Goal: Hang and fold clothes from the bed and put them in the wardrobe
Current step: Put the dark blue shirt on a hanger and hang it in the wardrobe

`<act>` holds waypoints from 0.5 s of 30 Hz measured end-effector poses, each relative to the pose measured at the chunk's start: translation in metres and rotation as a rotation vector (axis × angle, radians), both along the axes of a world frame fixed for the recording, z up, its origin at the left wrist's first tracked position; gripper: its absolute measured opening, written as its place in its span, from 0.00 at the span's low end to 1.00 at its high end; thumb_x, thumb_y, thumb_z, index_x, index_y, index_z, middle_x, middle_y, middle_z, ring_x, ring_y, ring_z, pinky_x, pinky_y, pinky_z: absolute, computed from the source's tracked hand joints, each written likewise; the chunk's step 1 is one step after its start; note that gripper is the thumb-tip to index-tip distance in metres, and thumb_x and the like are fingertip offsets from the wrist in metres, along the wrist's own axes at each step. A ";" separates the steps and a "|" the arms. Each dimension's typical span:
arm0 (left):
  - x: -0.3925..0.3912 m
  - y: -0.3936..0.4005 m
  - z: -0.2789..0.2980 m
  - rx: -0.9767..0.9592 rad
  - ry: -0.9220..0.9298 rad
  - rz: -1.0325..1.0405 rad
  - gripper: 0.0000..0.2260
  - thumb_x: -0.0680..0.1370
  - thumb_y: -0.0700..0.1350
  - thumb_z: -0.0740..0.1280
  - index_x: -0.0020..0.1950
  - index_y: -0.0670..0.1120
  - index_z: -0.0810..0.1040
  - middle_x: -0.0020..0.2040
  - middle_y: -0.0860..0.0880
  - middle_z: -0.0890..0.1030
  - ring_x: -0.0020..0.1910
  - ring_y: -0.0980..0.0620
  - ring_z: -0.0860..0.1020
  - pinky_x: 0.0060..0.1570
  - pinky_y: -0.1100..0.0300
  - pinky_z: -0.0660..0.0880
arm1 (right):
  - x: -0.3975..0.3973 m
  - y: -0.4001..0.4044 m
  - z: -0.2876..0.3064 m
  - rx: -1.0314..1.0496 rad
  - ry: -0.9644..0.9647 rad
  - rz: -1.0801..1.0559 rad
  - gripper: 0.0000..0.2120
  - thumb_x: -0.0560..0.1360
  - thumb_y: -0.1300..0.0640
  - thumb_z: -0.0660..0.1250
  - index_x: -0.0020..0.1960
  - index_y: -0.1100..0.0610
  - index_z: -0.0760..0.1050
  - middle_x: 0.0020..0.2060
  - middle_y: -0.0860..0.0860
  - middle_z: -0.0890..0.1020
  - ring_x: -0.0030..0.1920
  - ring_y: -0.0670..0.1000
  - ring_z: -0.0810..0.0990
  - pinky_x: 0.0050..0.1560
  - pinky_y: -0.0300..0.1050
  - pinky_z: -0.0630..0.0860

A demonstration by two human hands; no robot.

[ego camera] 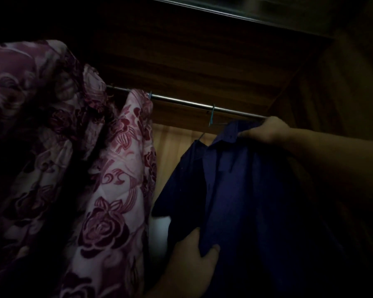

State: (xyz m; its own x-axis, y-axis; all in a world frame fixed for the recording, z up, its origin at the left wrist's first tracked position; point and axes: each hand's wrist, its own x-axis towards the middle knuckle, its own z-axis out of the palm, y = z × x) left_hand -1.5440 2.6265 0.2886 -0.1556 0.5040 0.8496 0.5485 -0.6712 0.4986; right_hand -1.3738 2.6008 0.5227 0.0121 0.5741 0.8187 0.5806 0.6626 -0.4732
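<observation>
A dark blue collared shirt (235,190) hangs on a thin blue hanger (212,117) hooked over the metal wardrobe rail (181,102). My right hand (267,131) grips the shirt at its collar, just under the rail. Lower down, my left hand (192,259) pinches the shirt's front edge between thumb and fingers. The shirt's right side is lost in shadow.
Floral pink and maroon garments (121,179) hang on the rail to the left, one on another blue hook (150,95). Wooden wardrobe walls (332,104) close in at the back and right. Something white (159,229) shows between the garments.
</observation>
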 end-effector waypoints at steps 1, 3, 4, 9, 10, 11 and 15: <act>0.001 0.001 -0.003 -0.005 0.000 -0.017 0.10 0.79 0.47 0.64 0.57 0.61 0.69 0.47 0.67 0.73 0.45 0.71 0.72 0.41 0.82 0.66 | 0.004 -0.001 -0.004 -0.041 -0.007 0.008 0.36 0.69 0.47 0.75 0.69 0.62 0.66 0.63 0.61 0.73 0.60 0.61 0.75 0.50 0.51 0.74; 0.003 -0.002 -0.006 -0.026 0.001 -0.045 0.09 0.79 0.47 0.65 0.51 0.62 0.70 0.46 0.66 0.75 0.43 0.71 0.74 0.39 0.81 0.68 | 0.015 -0.005 -0.007 -0.197 -0.088 0.033 0.43 0.64 0.45 0.77 0.71 0.60 0.63 0.64 0.60 0.72 0.60 0.62 0.75 0.53 0.55 0.74; 0.005 -0.005 -0.008 -0.034 0.005 -0.058 0.09 0.79 0.47 0.65 0.49 0.63 0.70 0.46 0.65 0.76 0.43 0.71 0.75 0.39 0.80 0.68 | 0.021 -0.007 -0.009 -0.314 -0.187 0.015 0.43 0.61 0.43 0.79 0.69 0.58 0.65 0.60 0.59 0.74 0.57 0.61 0.76 0.51 0.56 0.75; 0.012 -0.014 -0.025 -0.129 0.036 -0.092 0.12 0.78 0.45 0.67 0.54 0.61 0.71 0.49 0.65 0.76 0.46 0.69 0.75 0.40 0.80 0.70 | 0.032 -0.006 -0.045 -0.667 -0.591 -0.043 0.42 0.63 0.48 0.79 0.72 0.47 0.62 0.67 0.56 0.69 0.67 0.61 0.69 0.44 0.54 0.77; 0.013 -0.015 -0.030 -0.166 0.061 -0.079 0.13 0.77 0.44 0.68 0.54 0.61 0.70 0.50 0.64 0.77 0.47 0.69 0.75 0.41 0.79 0.70 | 0.031 -0.005 -0.054 -0.696 -0.627 -0.025 0.44 0.64 0.50 0.79 0.74 0.47 0.60 0.70 0.56 0.67 0.69 0.61 0.67 0.45 0.55 0.77; 0.014 -0.018 -0.034 -0.202 0.090 -0.057 0.15 0.76 0.44 0.70 0.54 0.61 0.70 0.52 0.63 0.77 0.49 0.67 0.75 0.42 0.79 0.70 | 0.031 -0.004 -0.062 -0.725 -0.648 -0.015 0.46 0.64 0.51 0.79 0.75 0.49 0.58 0.71 0.56 0.65 0.68 0.62 0.68 0.44 0.55 0.78; 0.017 -0.031 -0.052 -0.407 0.196 0.029 0.30 0.71 0.46 0.75 0.67 0.58 0.64 0.59 0.61 0.73 0.59 0.61 0.73 0.52 0.77 0.69 | 0.032 0.001 -0.084 -0.678 -0.730 0.004 0.36 0.71 0.54 0.73 0.74 0.54 0.60 0.66 0.58 0.70 0.48 0.58 0.76 0.35 0.49 0.77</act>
